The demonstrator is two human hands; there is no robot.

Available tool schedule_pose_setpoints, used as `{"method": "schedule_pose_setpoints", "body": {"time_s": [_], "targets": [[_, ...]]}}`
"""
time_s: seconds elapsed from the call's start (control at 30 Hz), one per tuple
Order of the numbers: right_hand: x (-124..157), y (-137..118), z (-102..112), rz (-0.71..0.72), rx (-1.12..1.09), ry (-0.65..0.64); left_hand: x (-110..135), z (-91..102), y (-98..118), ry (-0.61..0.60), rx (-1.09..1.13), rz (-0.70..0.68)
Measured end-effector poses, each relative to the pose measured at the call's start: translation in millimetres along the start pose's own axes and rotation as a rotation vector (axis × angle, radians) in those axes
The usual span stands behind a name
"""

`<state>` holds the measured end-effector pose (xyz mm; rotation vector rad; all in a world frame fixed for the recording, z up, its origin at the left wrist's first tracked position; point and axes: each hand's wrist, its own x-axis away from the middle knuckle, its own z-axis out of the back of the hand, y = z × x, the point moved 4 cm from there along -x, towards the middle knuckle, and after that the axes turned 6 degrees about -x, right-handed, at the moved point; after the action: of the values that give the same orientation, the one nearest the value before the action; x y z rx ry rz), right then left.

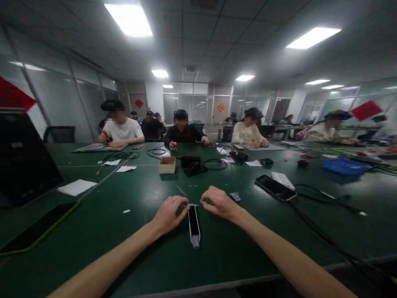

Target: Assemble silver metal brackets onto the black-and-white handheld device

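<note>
A narrow dark object with a pale rim and a grey end piece [194, 227] lies lengthwise on the green table in front of me. My left hand [171, 213] is at its far left corner, thumb and fingers pinched together. My right hand [218, 203] is just off the far right corner, thumb and forefinger also drawn together. A thin, light strip [194, 205] crosses the object's far end between my fingertips. What either pinch holds is too small to make out. A crumpled bit of clear plastic [235, 196] lies beyond my right hand.
A phone [275, 187] and cables [322, 231] lie on the right, with a blue tray [345, 166] farther back. A small open box [167, 165] and a black case [191, 162] stand ahead. A dark screen [25, 157] stands left. Several people sit across the table.
</note>
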<state>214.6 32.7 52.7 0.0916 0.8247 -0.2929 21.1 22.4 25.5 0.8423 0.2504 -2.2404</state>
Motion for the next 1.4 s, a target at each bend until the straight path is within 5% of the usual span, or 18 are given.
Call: {"method": "schedule_pose_setpoints", "body": {"time_s": [0.2,0.53,0.73,0.9,1.1,1.4], "targets": [[-2.3,-31.7,-19.2,0.096,-0.089,-0.048,2.9,-6.1,11.1,-0.116,0.079,-0.138],[2.6,-21.6,-25.0,-0.073,-0.180,-0.015,1.5,-2.6,9.4,-0.119,0.069,-0.149],[5.6,-3.2,-17.7,-0.172,0.008,-0.071,1.3,-6.2,-12.0,-0.174,0.085,0.133],[15.6,19.2,-18.2,-0.355,0.048,-0.239,2.7,-9.2,-27.9,-0.228,0.097,0.323],[20.7,22.5,-30.7,-0.484,-0.010,-0.381,2.5,-10.9,-28.2,-0.299,0.104,0.372],[20.9,22.4,-37.4,-0.487,-0.050,-0.402,5.1,-16.0,-29.3,-0.351,0.164,0.379]]}}
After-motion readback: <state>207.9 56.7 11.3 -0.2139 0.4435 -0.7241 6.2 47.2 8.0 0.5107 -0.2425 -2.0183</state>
